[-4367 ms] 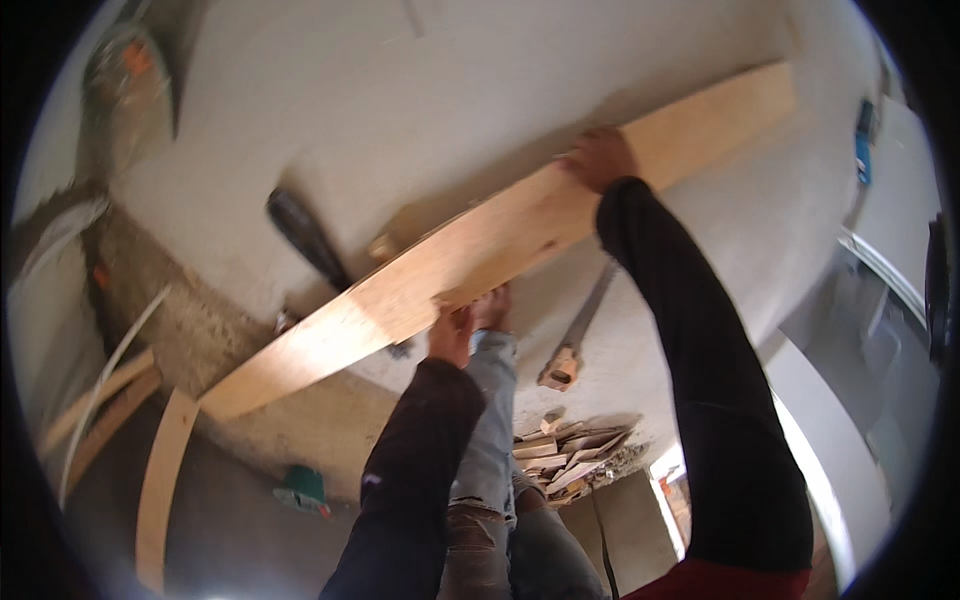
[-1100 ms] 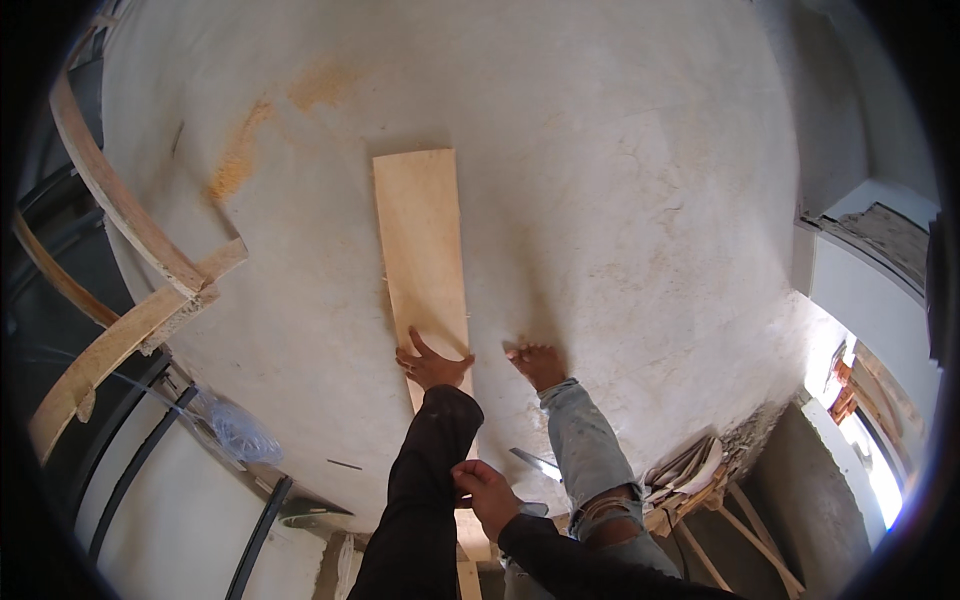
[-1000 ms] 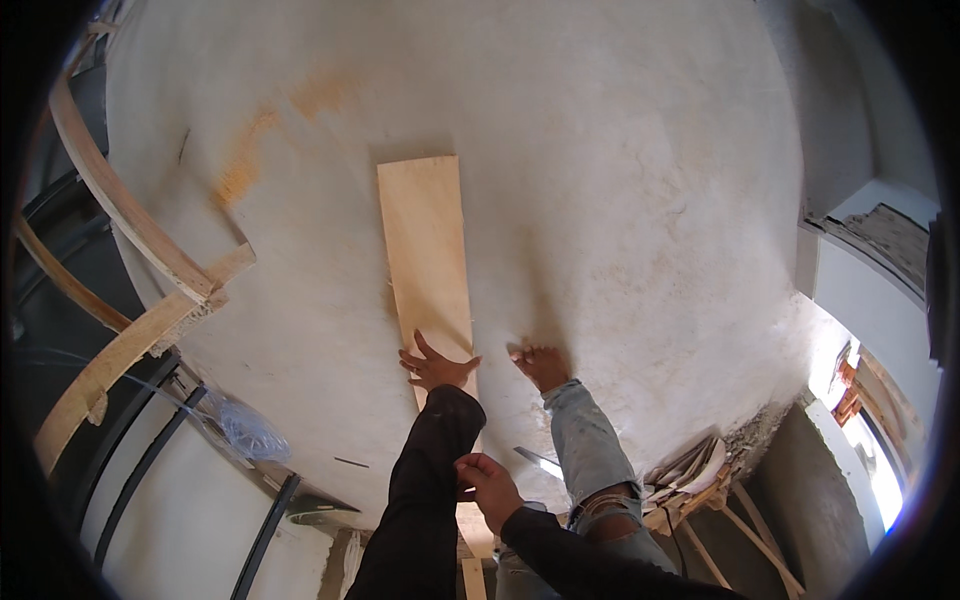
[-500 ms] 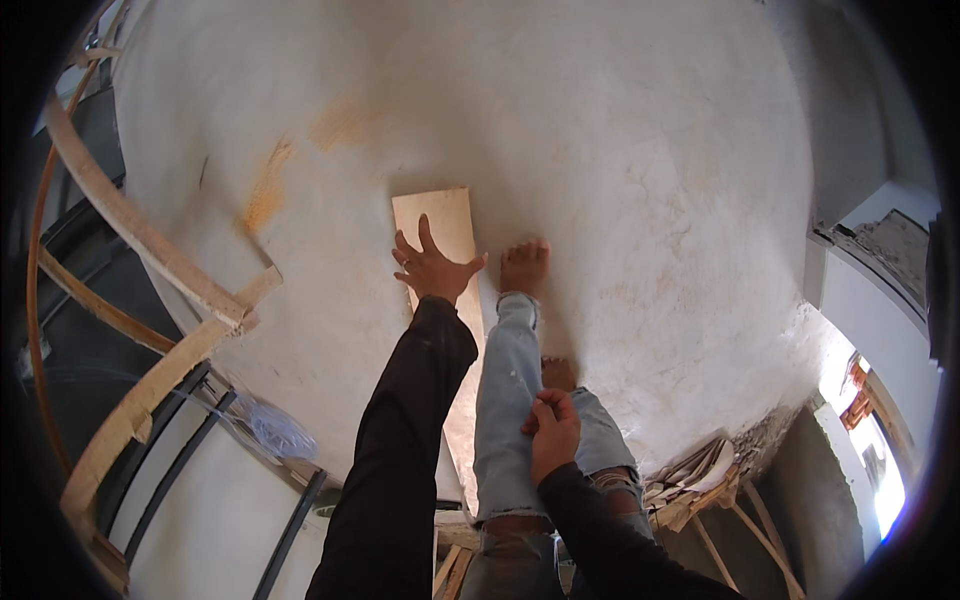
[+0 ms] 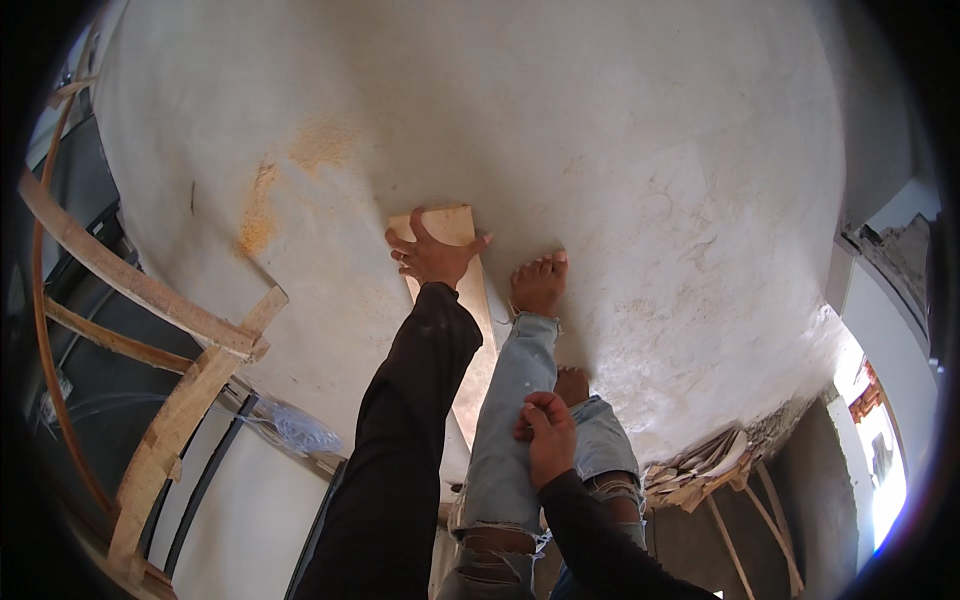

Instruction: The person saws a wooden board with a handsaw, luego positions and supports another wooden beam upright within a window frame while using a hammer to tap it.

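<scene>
A pale wooden board [image 5: 447,222] lies lengthwise on the floor, its near part passing beside my left leg. My left hand [image 5: 434,262] spans its far end, with the thumb at the right edge and the fingers bent over the left edge. Close to my knee, in front of the jeans, my right hand [image 5: 550,437] is closed, thumb and fingers drawn together. Whatever it may hold is hidden. My bare foot [image 5: 540,282] rests on the floor just right of the board.
Orange sawdust [image 5: 258,212] is scattered on the pale floor [image 5: 650,130]. Curved-looking timber pieces [image 5: 150,290] stand at the left, with clear plastic wrap [image 5: 300,428] near them. Thin wood scraps [image 5: 705,462] are heaped at the lower right, by a bright opening [image 5: 885,470].
My left hand has gone from spread fingers above the board to fingers bent on its edges. The view has shifted slightly. My right hand stays closed near the knee.
</scene>
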Demonstrator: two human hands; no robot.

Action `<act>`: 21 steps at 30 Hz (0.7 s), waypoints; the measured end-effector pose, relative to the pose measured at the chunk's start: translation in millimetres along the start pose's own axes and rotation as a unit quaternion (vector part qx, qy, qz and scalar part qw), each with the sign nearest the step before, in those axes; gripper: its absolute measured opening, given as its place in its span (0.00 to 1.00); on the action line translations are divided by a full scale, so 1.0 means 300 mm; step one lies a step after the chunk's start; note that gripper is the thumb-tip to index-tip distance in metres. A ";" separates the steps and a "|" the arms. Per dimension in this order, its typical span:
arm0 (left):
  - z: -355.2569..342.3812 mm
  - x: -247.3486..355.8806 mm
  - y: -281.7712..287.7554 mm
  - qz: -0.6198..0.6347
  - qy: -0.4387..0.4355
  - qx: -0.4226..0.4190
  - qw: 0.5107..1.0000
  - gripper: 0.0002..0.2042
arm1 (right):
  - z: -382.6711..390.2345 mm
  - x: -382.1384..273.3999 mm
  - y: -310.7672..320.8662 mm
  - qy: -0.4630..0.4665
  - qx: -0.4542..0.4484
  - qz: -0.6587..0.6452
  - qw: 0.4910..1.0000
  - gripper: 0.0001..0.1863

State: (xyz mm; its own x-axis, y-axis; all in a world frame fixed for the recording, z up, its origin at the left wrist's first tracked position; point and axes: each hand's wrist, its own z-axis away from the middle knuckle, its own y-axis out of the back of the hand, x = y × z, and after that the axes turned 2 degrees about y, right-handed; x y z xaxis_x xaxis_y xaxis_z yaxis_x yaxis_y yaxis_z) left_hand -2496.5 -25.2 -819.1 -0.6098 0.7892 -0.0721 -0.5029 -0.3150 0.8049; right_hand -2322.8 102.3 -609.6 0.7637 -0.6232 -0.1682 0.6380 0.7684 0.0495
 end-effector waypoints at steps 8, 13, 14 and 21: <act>-0.008 0.018 0.016 -0.016 0.012 -0.004 1.000 0.54 | -0.010 -0.003 -0.013 0.009 0.002 0.010 1.000 0.05; -0.001 0.033 0.037 -0.012 0.021 -0.009 1.000 0.52 | -0.009 0.015 -0.014 0.022 -0.008 0.023 0.999 0.06; 0.000 0.032 0.037 -0.015 0.022 -0.002 1.000 0.52 | -0.007 0.015 -0.018 0.022 -0.006 0.022 1.000 0.05; -0.018 0.021 0.031 0.037 0.018 -0.023 0.999 0.51 | -0.009 0.038 -0.025 0.034 -0.007 0.027 0.999 0.05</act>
State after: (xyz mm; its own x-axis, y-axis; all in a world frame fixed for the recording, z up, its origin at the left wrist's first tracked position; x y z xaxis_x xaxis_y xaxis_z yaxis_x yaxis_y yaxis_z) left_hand -2508.2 -26.1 -815.3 -0.6676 0.7437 -0.0351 -0.4832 -0.3969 0.7804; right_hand -2319.0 89.9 -614.6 0.7882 -0.5699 -0.2323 0.5942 0.8030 0.0463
